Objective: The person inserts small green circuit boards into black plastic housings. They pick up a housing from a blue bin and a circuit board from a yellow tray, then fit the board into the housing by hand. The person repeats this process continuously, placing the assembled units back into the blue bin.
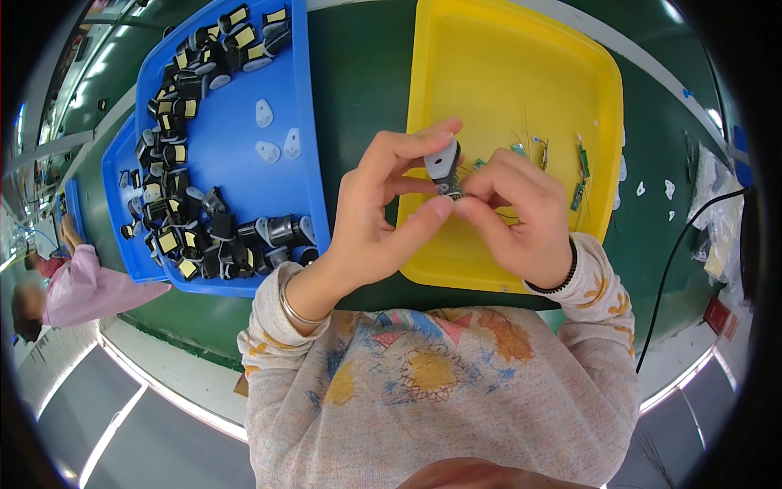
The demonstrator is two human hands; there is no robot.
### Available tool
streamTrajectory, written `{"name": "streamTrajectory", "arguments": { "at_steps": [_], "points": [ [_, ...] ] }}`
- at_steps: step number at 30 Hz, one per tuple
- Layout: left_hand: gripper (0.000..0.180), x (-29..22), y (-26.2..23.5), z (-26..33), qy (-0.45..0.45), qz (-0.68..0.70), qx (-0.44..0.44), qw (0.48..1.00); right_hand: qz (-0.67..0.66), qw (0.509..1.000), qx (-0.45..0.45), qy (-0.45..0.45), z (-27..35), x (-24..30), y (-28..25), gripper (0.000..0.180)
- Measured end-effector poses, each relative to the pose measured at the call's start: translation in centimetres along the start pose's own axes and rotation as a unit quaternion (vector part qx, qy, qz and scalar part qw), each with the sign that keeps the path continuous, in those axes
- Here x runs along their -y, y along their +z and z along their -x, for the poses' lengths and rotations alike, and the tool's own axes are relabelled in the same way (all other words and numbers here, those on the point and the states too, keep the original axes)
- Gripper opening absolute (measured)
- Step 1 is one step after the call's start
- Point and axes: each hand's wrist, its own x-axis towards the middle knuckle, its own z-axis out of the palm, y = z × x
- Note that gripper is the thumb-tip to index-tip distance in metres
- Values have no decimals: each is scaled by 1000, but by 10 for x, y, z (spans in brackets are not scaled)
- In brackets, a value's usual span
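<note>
My left hand (379, 204) holds a small black part with a grey teardrop-shaped cap (441, 161) between thumb and fingers, above the near left of the yellow tray (513, 49). The cap faces up and has a dark hole. Pinched fingers of my right hand (521, 208) meet the part's lower end, where a bit of metal or circuitry shows; what they grip is too small to make out. In the yellow tray, beyond and beside my right hand, lie several small green circuit boards (583, 161) with thin wires.
At the left, a blue tray (236, 122) holds many black-and-grey housings (183, 155) with pale yellow pads, plus loose grey caps (264, 113). White bits (669, 189), a black cable (672, 269) and plastic bags (713, 196) lie at the right. A person in pink (90, 285) sits far left.
</note>
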Motion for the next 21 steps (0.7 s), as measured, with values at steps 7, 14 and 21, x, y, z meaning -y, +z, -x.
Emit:
{"name": "streamTrajectory", "arguments": {
  "at_steps": [7,14,21],
  "points": [
    [35,-5,-7,0,-39,56,19,997,-87,994,55,42,-2,0,-5,11],
    [53,-23,-27,-1,-36,-86,35,995,58,984,170,11,-32,3,-26,8],
    [38,-27,-171,-8,20,-717,-131,685,501,855,2,-138,-183,-98,-83,13]
  ]
}}
